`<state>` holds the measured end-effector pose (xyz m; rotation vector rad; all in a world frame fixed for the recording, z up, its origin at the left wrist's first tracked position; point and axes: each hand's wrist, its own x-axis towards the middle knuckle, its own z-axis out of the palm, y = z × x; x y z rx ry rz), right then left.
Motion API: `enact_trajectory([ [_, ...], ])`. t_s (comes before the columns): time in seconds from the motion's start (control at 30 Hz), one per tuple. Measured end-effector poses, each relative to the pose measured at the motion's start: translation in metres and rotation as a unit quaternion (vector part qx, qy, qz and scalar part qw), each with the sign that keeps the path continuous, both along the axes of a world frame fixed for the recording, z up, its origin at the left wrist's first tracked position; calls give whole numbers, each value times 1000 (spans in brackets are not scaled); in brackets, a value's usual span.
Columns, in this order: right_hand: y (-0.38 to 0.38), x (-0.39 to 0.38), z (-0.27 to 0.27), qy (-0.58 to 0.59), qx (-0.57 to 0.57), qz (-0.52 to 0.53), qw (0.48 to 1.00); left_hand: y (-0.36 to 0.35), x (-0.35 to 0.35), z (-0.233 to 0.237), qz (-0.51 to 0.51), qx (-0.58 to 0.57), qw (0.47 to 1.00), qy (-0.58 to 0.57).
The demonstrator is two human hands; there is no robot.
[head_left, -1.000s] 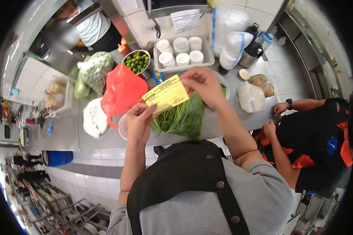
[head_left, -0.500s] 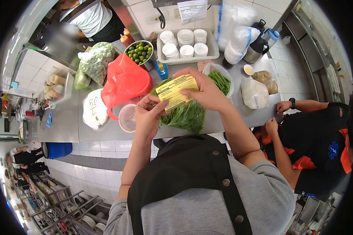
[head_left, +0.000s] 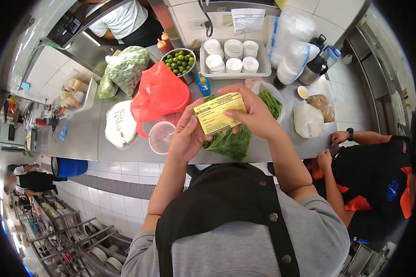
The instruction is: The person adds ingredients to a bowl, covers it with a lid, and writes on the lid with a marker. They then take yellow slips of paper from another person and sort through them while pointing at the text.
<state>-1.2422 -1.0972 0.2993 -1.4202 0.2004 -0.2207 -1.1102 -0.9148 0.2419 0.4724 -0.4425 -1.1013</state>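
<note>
A yellow printed card (head_left: 219,113) is held up over the counter, its printed face toward me. My right hand (head_left: 255,113) grips it, thumb pressed on the front and fingers behind the upper edge. My left hand (head_left: 186,134) supports its left edge, thumb along that side and fingers partly hidden behind. Below the card lies a bunch of green leafy stalks (head_left: 231,145), partly covered by my hands. Left of them stands a translucent plastic tub (head_left: 162,138), close to my left wrist. A bag of green beans (head_left: 270,104) sits beyond my right hand.
A red plastic bag (head_left: 159,90), a bowl of green citrus (head_left: 179,63) and a blue tape dispenser (head_left: 203,84) stand behind. Farther back is a tray (head_left: 235,75) of stacked white cups. At the right, a co-worker's hands (head_left: 333,147) rest by the counter edge.
The card has turned slightly and shows more of its face. My left thumb has slid from its front to its left edge. The whole view has shifted a little.
</note>
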Motion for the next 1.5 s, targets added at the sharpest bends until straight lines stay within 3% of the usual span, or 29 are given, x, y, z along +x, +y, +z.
enact_trajectory([
  [0.07, 3, 2, 2, 5, 2, 5, 1000, 3, 0, -5, 26, 44, 999, 11],
  [0.57, 8, 21, 0, 6, 2, 37, 999, 5, 15, -14, 92, 20, 995, 32],
  [0.87, -1, 35, -6, 4, -45, -2, 999, 6, 12, -15, 103, 194, 975, 16],
  [1.23, 12, 42, -16, 5, -95, 28, 995, -12, 2, -6, 137, 244, 960, -20],
  [1.5, 27, 35, -26, 9, -109, -20, 994, -15, -3, -14, 133, 271, 952, -38],
])
